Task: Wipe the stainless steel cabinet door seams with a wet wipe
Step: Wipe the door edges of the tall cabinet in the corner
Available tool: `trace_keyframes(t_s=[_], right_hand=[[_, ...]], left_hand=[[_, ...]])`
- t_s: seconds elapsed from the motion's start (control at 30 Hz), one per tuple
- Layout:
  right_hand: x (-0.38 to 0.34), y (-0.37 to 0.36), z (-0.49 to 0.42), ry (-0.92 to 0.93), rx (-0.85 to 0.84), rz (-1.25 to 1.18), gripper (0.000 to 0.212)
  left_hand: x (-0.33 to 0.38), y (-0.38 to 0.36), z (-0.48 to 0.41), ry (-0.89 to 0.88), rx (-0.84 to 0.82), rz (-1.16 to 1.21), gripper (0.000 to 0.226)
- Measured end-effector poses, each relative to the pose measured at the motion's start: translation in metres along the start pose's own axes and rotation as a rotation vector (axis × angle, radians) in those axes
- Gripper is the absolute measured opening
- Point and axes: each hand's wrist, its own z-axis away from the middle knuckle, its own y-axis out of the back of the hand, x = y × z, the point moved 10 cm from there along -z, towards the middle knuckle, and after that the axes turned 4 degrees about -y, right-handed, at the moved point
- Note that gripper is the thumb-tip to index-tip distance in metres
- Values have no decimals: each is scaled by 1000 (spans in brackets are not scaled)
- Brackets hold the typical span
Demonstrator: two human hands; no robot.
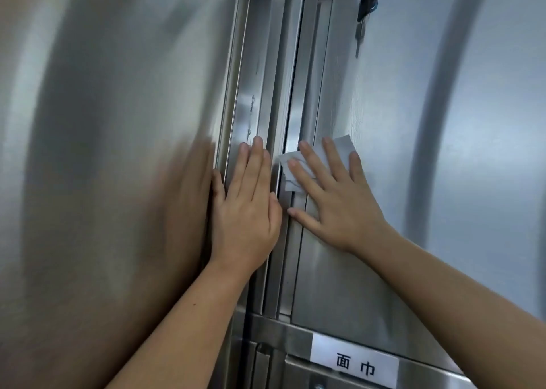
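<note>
Both our hands lie flat on the steel, fingers straight and curled round nothing; our left hand (246,208) rests on the frame strip left of the door seam (291,108), while our right hand (339,202) presses the wet wipe (345,149) against the cabinet door (399,123), its left edge reaching the seam. Keys (365,7) hang near the door's top; a white label (353,362) sits below.

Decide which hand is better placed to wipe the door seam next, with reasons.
Right: the right hand presses the wet wipe against the seam; the left hand rests bare on the frame.
</note>
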Motion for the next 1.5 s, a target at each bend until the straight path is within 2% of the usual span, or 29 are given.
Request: trace_keyframes(t_s=[0.27, 0.67, 0.83, 1.17, 1.5], right_hand=[[-21, -19, 52, -58, -19, -47, 73], [-41, -49, 135, -122, -97, -59, 70], [-51, -58, 164, -162, -128, -102, 71], [-60, -67, 195, -176, -169, -180, 71], [-56, -71, 219, -162, -62, -378, 67]], left_hand=[[19, -12, 64, 121, -53, 93, 58], [28, -28, 192, 233, -313, 166, 58], [34, -30, 227, 216, -370, 200, 60], [40, -25, 252, 201, -426, 156, 57], [46, -21, 283, 250, -528, 8, 56]])
